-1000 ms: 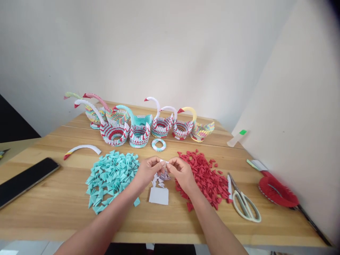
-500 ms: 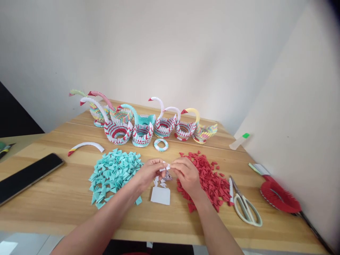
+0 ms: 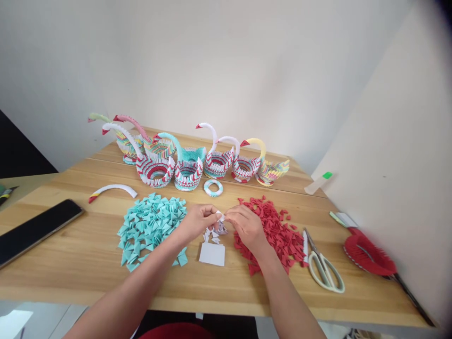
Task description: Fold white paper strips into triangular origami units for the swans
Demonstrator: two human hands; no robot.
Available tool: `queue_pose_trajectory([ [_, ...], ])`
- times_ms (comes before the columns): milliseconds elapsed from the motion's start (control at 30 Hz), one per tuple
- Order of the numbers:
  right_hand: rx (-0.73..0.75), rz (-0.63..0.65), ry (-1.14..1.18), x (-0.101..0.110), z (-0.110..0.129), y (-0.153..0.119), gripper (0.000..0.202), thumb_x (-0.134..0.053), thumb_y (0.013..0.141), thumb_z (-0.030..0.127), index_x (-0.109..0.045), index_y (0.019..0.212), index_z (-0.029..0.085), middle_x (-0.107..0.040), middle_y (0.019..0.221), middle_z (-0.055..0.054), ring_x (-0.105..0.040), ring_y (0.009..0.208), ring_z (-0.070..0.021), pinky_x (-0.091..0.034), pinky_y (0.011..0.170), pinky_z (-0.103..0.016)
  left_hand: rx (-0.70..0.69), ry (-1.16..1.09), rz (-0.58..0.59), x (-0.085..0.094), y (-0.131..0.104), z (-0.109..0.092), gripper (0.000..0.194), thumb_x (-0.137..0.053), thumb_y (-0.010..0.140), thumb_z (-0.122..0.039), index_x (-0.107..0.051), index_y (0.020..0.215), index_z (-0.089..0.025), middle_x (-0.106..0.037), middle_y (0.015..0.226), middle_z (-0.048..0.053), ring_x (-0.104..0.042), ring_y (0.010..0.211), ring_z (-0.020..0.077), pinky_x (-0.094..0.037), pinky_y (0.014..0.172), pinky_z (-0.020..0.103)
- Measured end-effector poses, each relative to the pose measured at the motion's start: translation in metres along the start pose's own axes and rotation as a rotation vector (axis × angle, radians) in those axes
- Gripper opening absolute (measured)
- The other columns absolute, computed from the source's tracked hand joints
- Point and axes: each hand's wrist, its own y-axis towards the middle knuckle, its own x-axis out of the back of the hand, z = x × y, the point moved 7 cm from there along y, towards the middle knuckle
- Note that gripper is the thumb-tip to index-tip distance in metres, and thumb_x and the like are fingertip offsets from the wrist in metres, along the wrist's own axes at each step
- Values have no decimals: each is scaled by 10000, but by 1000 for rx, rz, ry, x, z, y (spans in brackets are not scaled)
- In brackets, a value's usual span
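Note:
Between my hands is a small white paper piece (image 3: 220, 216), pinched in the fingers of my left hand (image 3: 202, 222) and touched by the closed fingertips of my right hand (image 3: 246, 226). Small white folded pieces (image 3: 212, 236) lie just below the fingers. Nearer me rests a stack of white paper rectangles (image 3: 212, 254). A pile of turquoise folded triangles (image 3: 151, 226) spreads left of my left hand, and a pile of red ones (image 3: 278, 233) lies beside and behind my right hand.
Several paper swans (image 3: 155, 172) stand along the back, with a turquoise-and-white ring (image 3: 213, 188) before them. A phone (image 3: 38, 230) and a curved white neck piece (image 3: 113, 188) lie left; scissors (image 3: 323, 266), a glue bottle (image 3: 318, 183) and a red paper form (image 3: 369, 254) lie right.
The white piece is now folded smaller and more upright between my fingers. The whole view has shifted slightly, with the table appearing a little higher.

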Motion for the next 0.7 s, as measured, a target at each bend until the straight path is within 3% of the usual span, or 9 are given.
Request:
queue_pose_trajectory([
  [167, -76, 14, 40, -2, -5, -1, 188, -517, 972, 202, -693, 908, 208, -717, 851, -79, -649, 817, -203, -514, 741, -340, -91, 181, -5, 3, -4, -12, 263, -582, 797, -386, -617, 666, -161, -637, 608, 7, -540, 547, 130, -410, 556, 242],
  [433, -385, -57, 222, -3, -21, -6, 117, -599, 895, 175, -654, 801, 217, -710, 799, -37, -656, 757, -180, -505, 720, -311, -239, 391, -44, 4, -12, -28, 257, -540, 873, -347, -701, 773, -173, -712, 733, 19, -626, 700, 169, -444, 666, 249],
  [567, -562, -86, 265, -7, -32, -12, 10, -649, 838, 210, -658, 837, 213, -716, 808, -36, -662, 759, -182, -512, 709, -299, -225, 392, -65, 2, -10, -26, 204, -594, 837, -340, -716, 835, -177, -712, 739, 15, -626, 703, 172, -445, 674, 251],
  [700, -669, -87, 402, -15, -39, -18, 104, -655, 814, 243, -656, 911, 206, -709, 828, -29, -663, 769, -172, -518, 704, -281, -156, 318, -89, 4, -7, -19, 205, -609, 805, -352, -673, 756, -164, -682, 699, 18, -607, 669, 167, -446, 651, 251],
])
